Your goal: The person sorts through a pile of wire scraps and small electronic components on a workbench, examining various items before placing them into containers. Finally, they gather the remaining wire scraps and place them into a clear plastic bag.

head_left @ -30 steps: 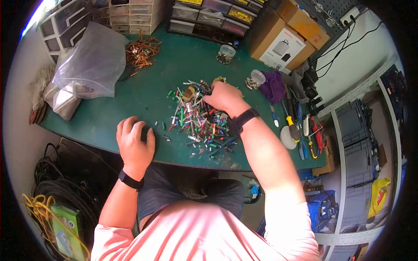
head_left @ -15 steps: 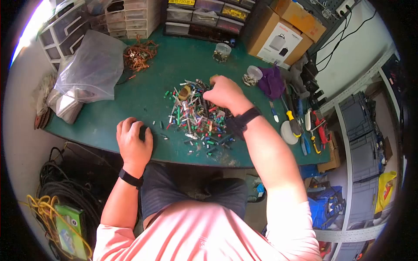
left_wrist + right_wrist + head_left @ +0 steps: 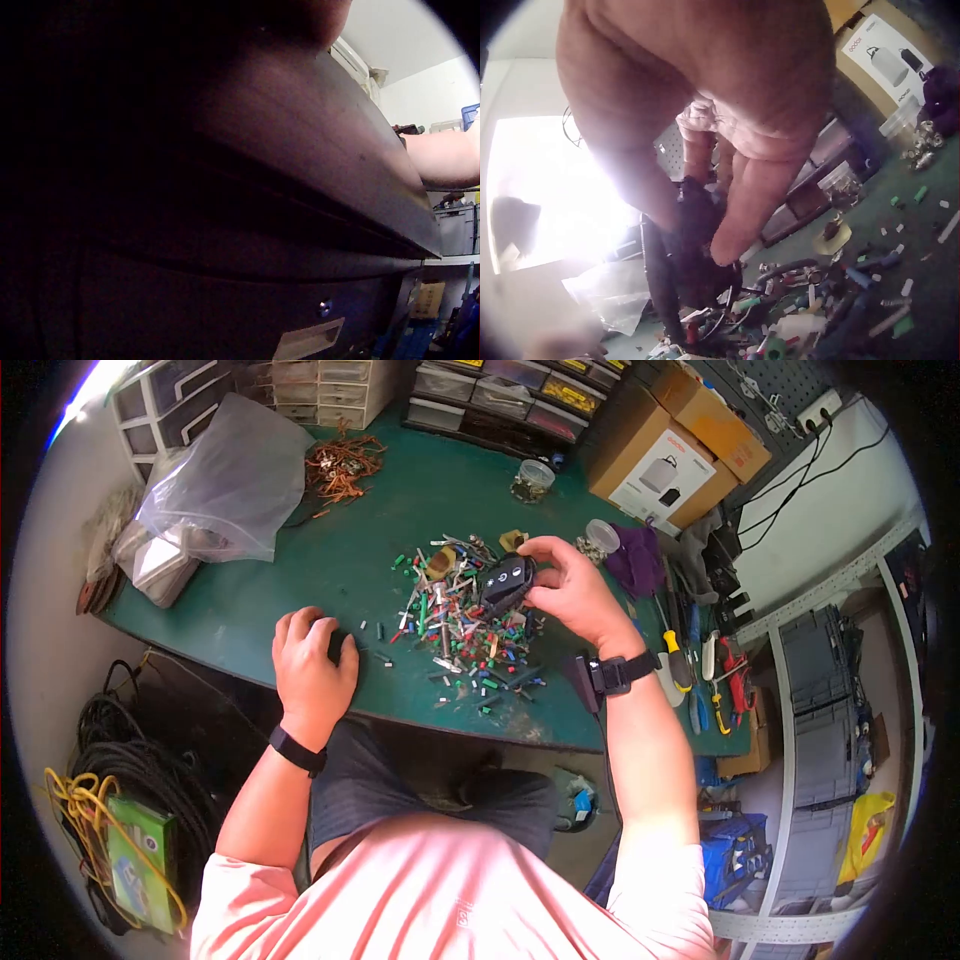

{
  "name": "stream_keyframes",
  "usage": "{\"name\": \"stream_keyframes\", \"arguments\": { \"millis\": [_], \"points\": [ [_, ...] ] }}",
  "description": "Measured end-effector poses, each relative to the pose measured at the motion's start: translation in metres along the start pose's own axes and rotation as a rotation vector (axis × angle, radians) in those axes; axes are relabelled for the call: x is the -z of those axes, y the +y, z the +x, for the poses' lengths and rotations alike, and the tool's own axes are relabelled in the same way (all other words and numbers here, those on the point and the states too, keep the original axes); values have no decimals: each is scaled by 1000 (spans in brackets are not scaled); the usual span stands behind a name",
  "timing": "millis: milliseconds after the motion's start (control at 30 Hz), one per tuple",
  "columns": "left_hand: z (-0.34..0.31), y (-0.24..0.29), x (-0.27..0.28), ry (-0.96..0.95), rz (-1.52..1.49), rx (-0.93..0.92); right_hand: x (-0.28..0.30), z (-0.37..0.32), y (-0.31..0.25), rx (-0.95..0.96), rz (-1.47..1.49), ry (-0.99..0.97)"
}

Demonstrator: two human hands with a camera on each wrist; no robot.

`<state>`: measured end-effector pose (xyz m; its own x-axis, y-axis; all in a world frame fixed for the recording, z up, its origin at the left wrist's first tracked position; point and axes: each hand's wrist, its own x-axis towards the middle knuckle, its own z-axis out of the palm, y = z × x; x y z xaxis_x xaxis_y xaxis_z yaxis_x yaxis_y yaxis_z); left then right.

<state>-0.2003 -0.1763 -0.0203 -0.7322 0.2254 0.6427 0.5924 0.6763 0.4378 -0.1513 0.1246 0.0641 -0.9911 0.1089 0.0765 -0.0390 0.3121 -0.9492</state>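
Observation:
In the head view my right hand grips a black device with white button symbols over a heap of small parts. The right wrist view has thumb and fingers round this dark device, just above the loose parts. The heap mixes green, red, blue and white pieces with metal bits and several thin rods. A brownish-yellow roll lies at its upper left. My left hand rests on the bench's front edge, fingers loosely bent, holding nothing. Its wrist view is mostly the dark bench front.
The green bench bears a plastic bag, copper wire scraps and two clear jars, one a small tub. Hand tools lie at the right, below a cardboard box. Drawer units line the back.
The right hand has lifted from the heap's upper part and moved right and toward the body, bringing the black device into plain sight. The left hand stays on the bench edge.

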Motion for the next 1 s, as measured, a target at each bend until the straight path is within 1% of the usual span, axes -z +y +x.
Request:
{"name": "stream_keyframes", "arguments": {
  "millis": [67, 167, 233, 333, 467, 600, 700, 733, 800, 833, 900, 933, 1000],
  "points": [
    [0, -1, 0, 12, -10, -18, 1, -2, 0, 5, -5, -39],
    [0, -1, 0, 17, -15, -20, -1, -4, 2, 6, 71, -26],
    [0, -2, 0, 9, -14, -4, -2, -7, 3, -7, 183, -5],
    [0, -3, -1, 1, -16, 8, -3, -11, 3, 11, 240, -15],
    [1, -3, 0, 11, -26, -23, -4, -16, 2, 42, 227, -19],
    [6, 18, 13, 35, -85, -37, -2, -24, 0, 56, 266, -18],
    [17, 44, 10, -57, -433, 57, -3, -30, -5, 71, 309, -29],
    [22, 50, 8, -172, -589, 120, -4, -33, -8, 64, 325, -30],
    [30, 64, -3, -348, -1008, 337, -5, -38, -10, 85, 374, -57],
    [35, 71, -3, -348, -1005, 330, -5, -40, -12, 102, 422, -85],
    [44, 84, -2, -571, -1293, 605, -7, -44, -16, 135, 415, -95],
    [45, 87, -2, -574, -1289, 596, -9, -46, -19, 162, 406, -109],
    [46, 91, -5, -705, -1530, 804, -12, -48, -24, 175, 408, -121]
  ]
}}
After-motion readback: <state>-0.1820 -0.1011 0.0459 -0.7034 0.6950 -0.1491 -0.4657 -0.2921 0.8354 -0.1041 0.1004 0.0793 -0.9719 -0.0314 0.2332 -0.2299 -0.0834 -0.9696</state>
